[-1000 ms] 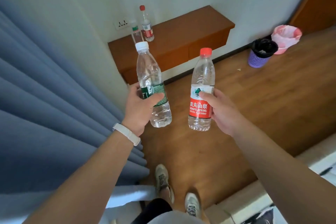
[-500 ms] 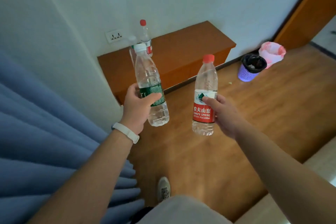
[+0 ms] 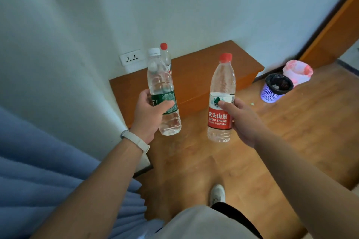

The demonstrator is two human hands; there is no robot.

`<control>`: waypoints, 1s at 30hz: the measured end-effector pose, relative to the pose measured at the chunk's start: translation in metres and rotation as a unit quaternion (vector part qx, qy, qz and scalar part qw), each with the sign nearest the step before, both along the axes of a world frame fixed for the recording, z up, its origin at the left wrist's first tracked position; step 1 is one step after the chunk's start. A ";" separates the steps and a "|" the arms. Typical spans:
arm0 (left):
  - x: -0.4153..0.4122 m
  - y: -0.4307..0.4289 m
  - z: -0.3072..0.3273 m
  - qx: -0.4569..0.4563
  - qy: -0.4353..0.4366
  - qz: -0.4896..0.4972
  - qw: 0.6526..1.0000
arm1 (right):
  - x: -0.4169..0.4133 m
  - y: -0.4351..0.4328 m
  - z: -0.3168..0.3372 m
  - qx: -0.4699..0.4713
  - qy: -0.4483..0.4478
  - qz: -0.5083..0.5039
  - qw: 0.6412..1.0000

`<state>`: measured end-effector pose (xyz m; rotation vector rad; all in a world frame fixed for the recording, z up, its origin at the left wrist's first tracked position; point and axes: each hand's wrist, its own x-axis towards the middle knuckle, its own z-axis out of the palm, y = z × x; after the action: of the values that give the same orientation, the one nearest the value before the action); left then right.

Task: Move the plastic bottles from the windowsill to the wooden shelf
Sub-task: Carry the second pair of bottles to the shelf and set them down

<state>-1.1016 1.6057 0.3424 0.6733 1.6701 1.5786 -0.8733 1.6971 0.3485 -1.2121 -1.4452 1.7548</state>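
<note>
Two bottles are held up over the wooden floor (image 3: 291, 141), one in each hand. The left hand (image 3: 148, 116) is clamped around the green label of a clear white-capped bottle (image 3: 162, 93), thumb laid across the front; the bottle is tilted slightly, cap leaning to the left. A pale wristband (image 3: 136, 140) is worn on that wrist. The right hand (image 3: 242, 120) is wrapped around the red label of a red-capped bottle (image 3: 221, 99), thumb pressed at the top edge of the label, and that bottle is carried close to upright with its cap tipped a little to the right. The two held bottles are kept apart, neither touching the other, both short of the wooden shelf (image 3: 204, 75) and not yet set on it.

On the shelf, at its back left corner near the wall, another red-capped bottle (image 3: 167, 58) is seen standing, partly hidden behind the white-capped one. Whether a further bottle stands beside it cannot be told. A wall socket (image 3: 132, 58) is mounted just above that corner. Past the shelf's right end, a purple basket (image 3: 272, 94) with a dark liner and a pink-lined bin (image 3: 297, 71) are found on the floor, just beside each other. A blue curtain (image 3: 48, 170) hangs at the left, and one pale shoe (image 3: 217, 194) is planted below.
</note>
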 end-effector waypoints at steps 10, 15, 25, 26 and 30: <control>-0.007 0.105 -0.020 -0.039 0.043 0.015 0.998 | -0.020 0.137 -0.044 -0.041 0.002 0.038 0.998; 0.004 0.166 -0.021 -0.064 0.028 0.042 0.997 | -0.025 0.208 -0.039 -0.025 -0.017 0.080 0.996; 0.007 0.241 -0.031 -0.123 0.097 0.087 0.984 | -0.051 0.313 -0.045 0.003 -0.073 0.173 0.982; 0.004 0.244 -0.031 -0.128 0.102 0.089 0.983 | -0.055 0.316 -0.047 0.002 -0.074 0.177 0.981; -0.008 0.257 -0.042 -0.144 0.121 0.082 0.979 | -0.069 0.327 -0.057 -0.010 -0.081 0.182 0.980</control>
<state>-1.1097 1.8623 0.3000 0.6074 2.1317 1.3646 -0.9426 2.0244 0.2917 -1.1784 -1.8454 1.9455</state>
